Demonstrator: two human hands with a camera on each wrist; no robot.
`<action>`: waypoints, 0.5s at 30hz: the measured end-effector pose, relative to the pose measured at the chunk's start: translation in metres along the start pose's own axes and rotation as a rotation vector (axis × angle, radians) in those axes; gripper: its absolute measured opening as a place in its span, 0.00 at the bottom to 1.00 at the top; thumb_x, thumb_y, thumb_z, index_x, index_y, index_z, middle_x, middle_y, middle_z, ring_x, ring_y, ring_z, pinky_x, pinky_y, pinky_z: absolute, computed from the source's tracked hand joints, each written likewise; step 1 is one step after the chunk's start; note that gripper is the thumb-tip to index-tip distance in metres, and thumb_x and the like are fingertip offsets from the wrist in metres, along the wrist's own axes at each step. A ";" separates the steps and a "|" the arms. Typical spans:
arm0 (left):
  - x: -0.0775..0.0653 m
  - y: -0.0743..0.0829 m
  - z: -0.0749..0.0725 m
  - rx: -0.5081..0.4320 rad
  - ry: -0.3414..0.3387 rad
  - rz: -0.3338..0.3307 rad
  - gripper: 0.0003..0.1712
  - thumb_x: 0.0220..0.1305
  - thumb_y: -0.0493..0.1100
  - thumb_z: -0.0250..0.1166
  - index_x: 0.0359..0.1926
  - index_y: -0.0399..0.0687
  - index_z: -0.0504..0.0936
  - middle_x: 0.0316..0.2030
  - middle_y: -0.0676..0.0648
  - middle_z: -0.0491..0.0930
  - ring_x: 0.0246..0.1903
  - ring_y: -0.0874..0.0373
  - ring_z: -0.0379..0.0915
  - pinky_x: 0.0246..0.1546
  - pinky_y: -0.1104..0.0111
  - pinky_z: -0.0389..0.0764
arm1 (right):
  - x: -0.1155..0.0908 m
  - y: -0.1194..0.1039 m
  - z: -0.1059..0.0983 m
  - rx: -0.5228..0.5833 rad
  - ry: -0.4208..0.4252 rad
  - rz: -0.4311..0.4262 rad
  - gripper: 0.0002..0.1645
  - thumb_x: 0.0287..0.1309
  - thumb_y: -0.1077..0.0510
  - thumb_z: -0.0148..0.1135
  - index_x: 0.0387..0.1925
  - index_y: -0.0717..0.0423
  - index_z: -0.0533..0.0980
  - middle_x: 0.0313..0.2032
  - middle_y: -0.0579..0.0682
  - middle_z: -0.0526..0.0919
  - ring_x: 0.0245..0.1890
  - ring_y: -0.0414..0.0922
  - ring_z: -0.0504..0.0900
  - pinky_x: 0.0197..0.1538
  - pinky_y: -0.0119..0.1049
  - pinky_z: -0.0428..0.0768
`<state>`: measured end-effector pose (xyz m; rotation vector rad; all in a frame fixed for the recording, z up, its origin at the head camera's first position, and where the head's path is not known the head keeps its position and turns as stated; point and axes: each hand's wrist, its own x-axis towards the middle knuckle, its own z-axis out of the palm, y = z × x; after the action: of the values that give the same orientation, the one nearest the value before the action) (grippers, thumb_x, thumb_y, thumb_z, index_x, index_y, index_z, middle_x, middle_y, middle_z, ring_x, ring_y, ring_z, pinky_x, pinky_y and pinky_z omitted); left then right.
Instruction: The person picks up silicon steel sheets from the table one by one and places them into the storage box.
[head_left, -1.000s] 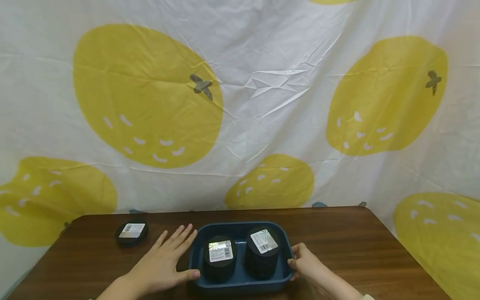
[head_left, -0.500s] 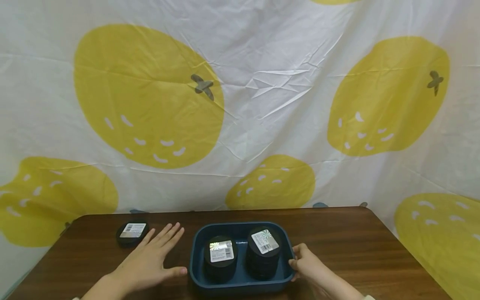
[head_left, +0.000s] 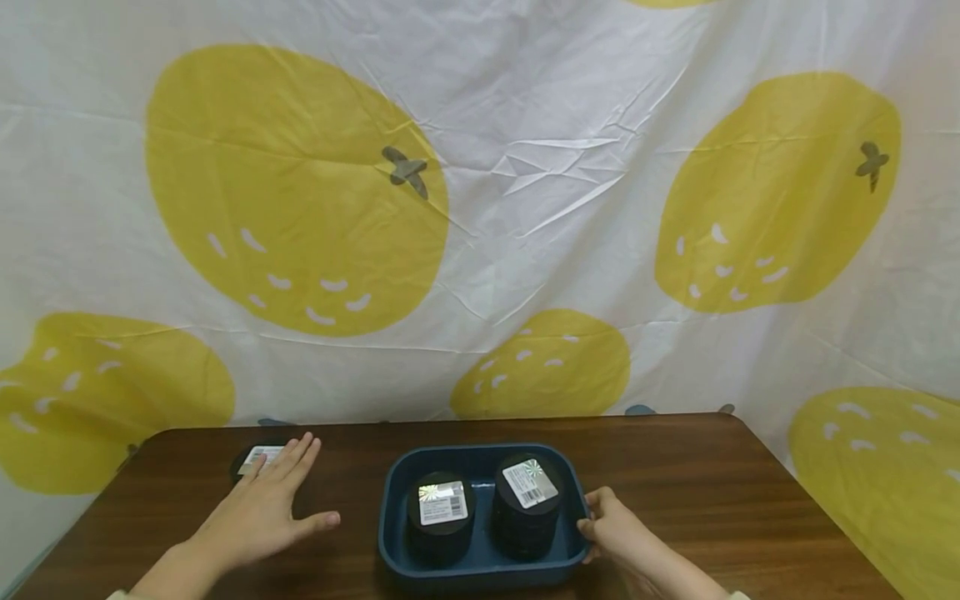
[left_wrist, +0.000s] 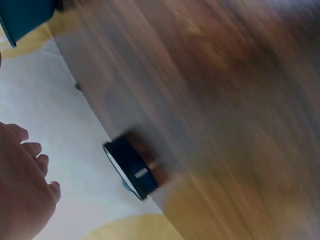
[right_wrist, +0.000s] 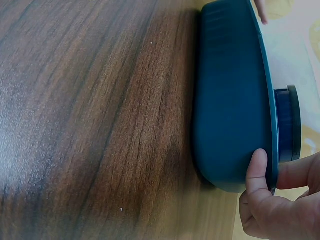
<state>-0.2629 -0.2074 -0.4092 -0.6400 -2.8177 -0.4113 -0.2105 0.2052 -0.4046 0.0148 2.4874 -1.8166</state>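
Note:
A dark blue tray (head_left: 480, 572) stands on the wooden table, its right end pinched between the thumb and fingers of my right hand (head_left: 621, 532). In the right wrist view those fingers grip the tray's rim (right_wrist: 273, 125). Inside are a black round jar with a white label (head_left: 441, 517) on the left and a taller black round stack, also labelled on top (head_left: 527, 508), on the right. My left hand (head_left: 258, 512) holds nothing; its fingers are spread and partly cover another flat black round jar (head_left: 243, 460) at the table's back left. The left wrist view shows that flat jar (left_wrist: 131, 167) from the side.
The brown wooden table (head_left: 690, 483) has rounded back corners. Behind it hangs a white cloth (head_left: 555, 267) printed with large yellow fruits.
My left hand has moved left, away from the tray's left end and over towards the lone jar. My right hand and the tray have stayed in place.

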 end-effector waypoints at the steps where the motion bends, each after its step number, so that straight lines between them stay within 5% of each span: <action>1: 0.000 -0.003 -0.001 -0.004 -0.009 -0.016 0.59 0.51 0.73 0.58 0.69 0.35 0.52 0.69 0.37 0.51 0.68 0.40 0.45 0.67 0.48 0.34 | 0.000 0.000 0.000 0.000 -0.001 0.000 0.14 0.55 0.77 0.45 0.42 0.78 0.55 0.31 0.61 0.67 0.22 0.44 0.72 0.22 0.33 0.76; 10: -0.002 -0.031 -0.006 -0.038 -0.019 -0.113 0.62 0.53 0.70 0.59 0.69 0.27 0.45 0.68 0.29 0.47 0.67 0.35 0.42 0.65 0.43 0.32 | 0.000 0.001 0.000 -0.001 -0.003 -0.001 0.13 0.55 0.77 0.45 0.41 0.77 0.55 0.30 0.61 0.68 0.22 0.44 0.72 0.22 0.32 0.75; 15: -0.003 -0.045 -0.006 -0.025 -0.014 -0.159 0.62 0.54 0.70 0.58 0.67 0.23 0.44 0.66 0.25 0.47 0.66 0.31 0.42 0.61 0.37 0.40 | 0.001 0.000 0.000 0.000 -0.002 0.000 0.13 0.55 0.77 0.45 0.41 0.77 0.55 0.30 0.61 0.68 0.22 0.44 0.72 0.22 0.33 0.75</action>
<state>-0.2797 -0.2498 -0.4145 -0.4259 -2.8914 -0.4717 -0.2111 0.2055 -0.4045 0.0125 2.4862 -1.8160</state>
